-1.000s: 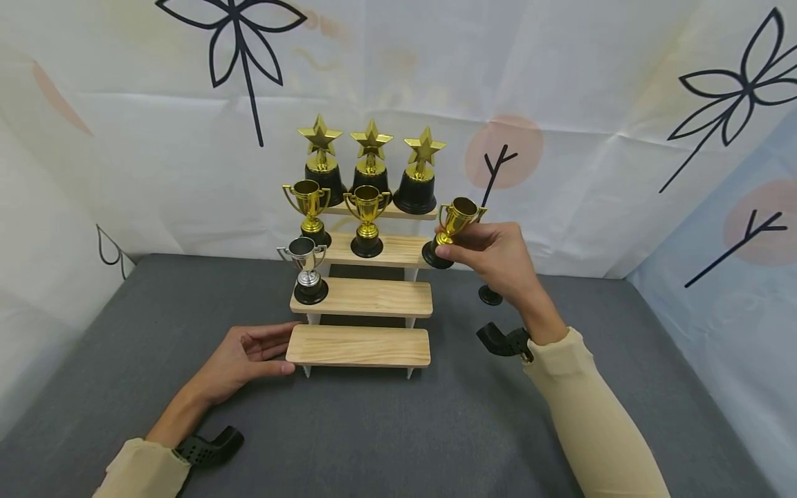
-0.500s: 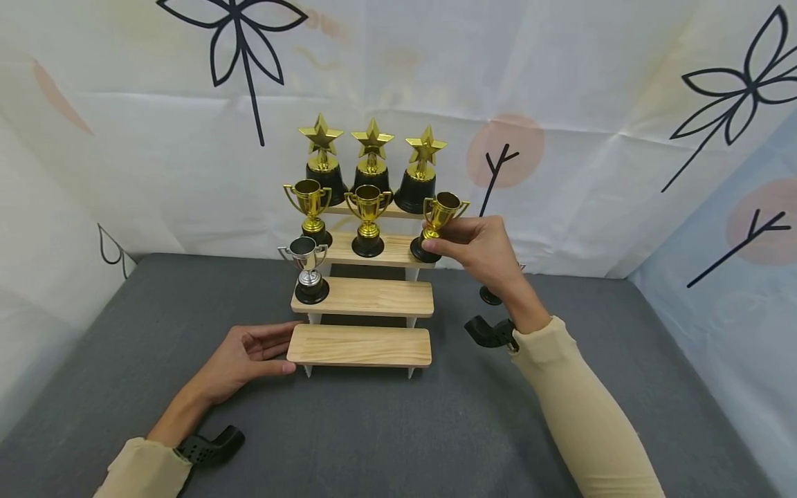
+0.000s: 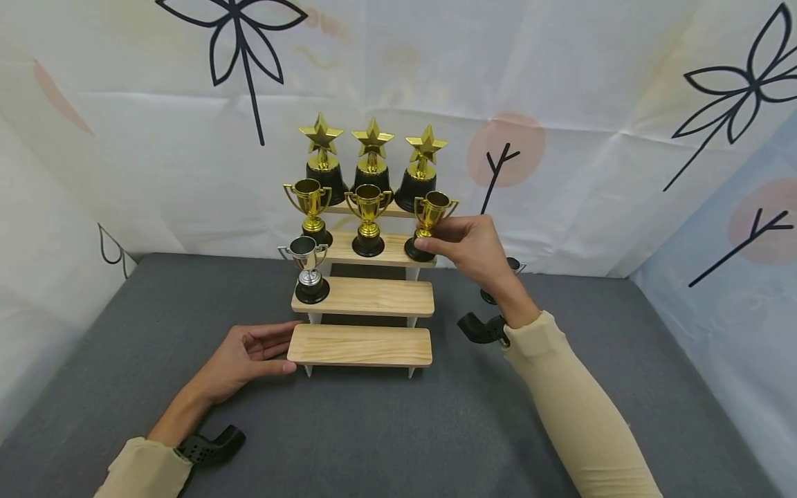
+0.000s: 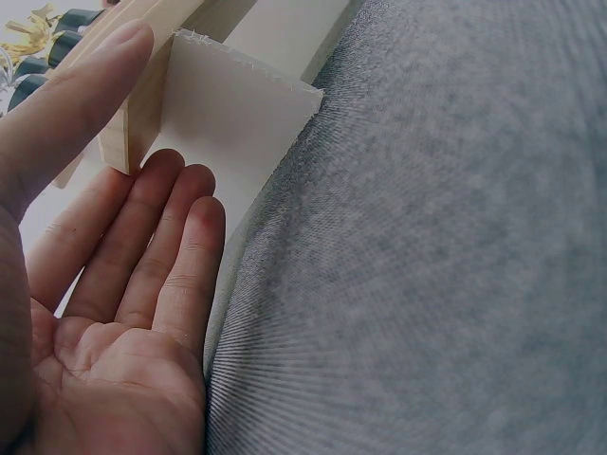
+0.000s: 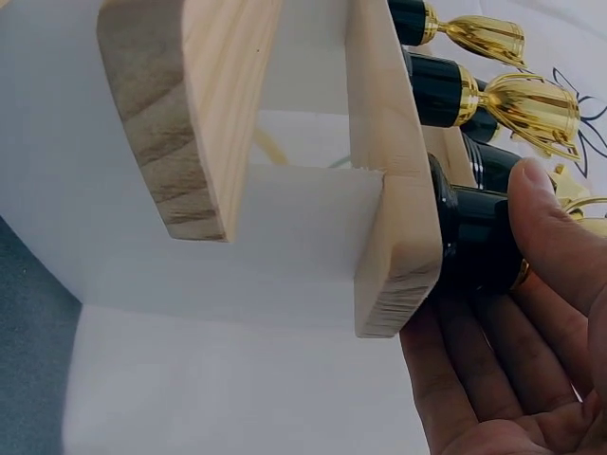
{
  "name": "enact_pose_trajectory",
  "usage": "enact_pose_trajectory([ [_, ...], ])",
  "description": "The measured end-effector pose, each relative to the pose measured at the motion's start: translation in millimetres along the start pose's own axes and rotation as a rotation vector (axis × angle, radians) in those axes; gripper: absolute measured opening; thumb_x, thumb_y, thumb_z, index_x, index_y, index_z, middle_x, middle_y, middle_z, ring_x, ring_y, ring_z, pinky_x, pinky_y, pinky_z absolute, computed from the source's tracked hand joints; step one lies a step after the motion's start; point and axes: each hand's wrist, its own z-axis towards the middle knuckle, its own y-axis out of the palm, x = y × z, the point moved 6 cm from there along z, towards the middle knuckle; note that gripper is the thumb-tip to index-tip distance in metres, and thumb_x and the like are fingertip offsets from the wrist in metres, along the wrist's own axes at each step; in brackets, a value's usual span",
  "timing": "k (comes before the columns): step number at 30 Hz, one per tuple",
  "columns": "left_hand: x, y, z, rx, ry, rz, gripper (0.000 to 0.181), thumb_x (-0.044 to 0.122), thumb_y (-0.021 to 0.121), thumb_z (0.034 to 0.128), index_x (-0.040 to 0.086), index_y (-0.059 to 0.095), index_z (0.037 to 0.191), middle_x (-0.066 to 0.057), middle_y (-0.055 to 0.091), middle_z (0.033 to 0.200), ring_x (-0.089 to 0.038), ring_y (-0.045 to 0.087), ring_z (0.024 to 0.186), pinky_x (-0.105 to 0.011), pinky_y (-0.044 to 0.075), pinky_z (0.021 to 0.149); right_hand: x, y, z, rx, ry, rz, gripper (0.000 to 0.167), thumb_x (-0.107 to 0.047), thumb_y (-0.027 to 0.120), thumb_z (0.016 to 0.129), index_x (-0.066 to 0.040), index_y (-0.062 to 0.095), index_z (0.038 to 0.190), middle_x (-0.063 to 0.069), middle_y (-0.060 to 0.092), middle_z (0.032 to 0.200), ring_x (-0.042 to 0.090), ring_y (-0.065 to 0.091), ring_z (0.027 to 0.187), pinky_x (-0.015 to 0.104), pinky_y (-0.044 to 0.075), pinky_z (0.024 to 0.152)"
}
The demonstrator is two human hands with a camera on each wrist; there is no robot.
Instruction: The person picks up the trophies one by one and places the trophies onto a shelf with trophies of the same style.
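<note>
My right hand [image 3: 470, 245] pinches a gold trophy cup [image 3: 431, 216] by its lower part, at the right end of the second shelf from the top. In the right wrist view its black base [image 5: 479, 239] meets the shelf's edge, thumb on one side and fingers on the other. Two more gold cups, one at the left [image 3: 308, 200] and one in the middle [image 3: 368, 211], stand on that shelf. A silver cup [image 3: 308, 266] occupies the left end of the shelf below. My left hand [image 3: 252, 356], fingers extended, touches the left end of the lowest shelf [image 3: 359, 345].
Three gold star trophies, among them the middle one [image 3: 371, 149], line the top shelf. Behind my right wrist, another cup [image 3: 514, 264] stands on the grey table [image 3: 349, 436], mostly hidden. A printed white cloth [image 3: 591, 159] hangs behind the wooden stand.
My right hand has carried the gold cup leftward, from beside the second shelf onto its right end, and the cup has become more upright. My left hand has stayed in place.
</note>
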Motion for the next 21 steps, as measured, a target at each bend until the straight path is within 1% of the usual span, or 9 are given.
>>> enact_pose_trajectory([
  [9, 0.3, -0.1, 0.1, -0.007, 0.016, -0.008, 0.065, -0.011, 0.075, 0.0846, -0.021, 0.044, 0.141, -0.04, 0.046, 0.142, -0.012, 0.062, 0.121, -0.028, 0.055, 0.099, 2.3, 1.7, 2.4, 0.021, -0.003, 0.007, 0.025, -0.013, 0.082, 0.088, -0.001, 0.078, 0.11, 0.014, 0.076, 0.105, 0.022, 0.073, 0.095, 0.039, 0.061, 0.089],
  [16, 0.5, -0.2, 0.2, -0.007, 0.014, -0.011, 0.065, -0.011, 0.075, 0.0845, -0.021, 0.043, 0.141, -0.036, 0.049, 0.142, -0.012, 0.063, 0.121, -0.028, 0.055, 0.099, 3.1, 3.5, 1.3, 0.042, 0.02, -0.002, 0.028, -0.014, 0.083, 0.087, -0.001, 0.078, 0.112, 0.014, 0.076, 0.106, 0.023, 0.073, 0.096, 0.04, 0.061, 0.088],
  [21, 0.7, -0.2, 0.3, -0.004, 0.014, -0.013, 0.065, -0.011, 0.076, 0.0841, -0.021, 0.044, 0.14, -0.036, 0.049, 0.142, -0.012, 0.063, 0.12, -0.028, 0.055, 0.099, 2.6, 4.3, 0.5, 0.053, 0.023, -0.005, 0.03, -0.014, 0.084, 0.086, 0.0, 0.077, 0.112, 0.014, 0.076, 0.107, 0.024, 0.073, 0.096, 0.041, 0.061, 0.087],
])
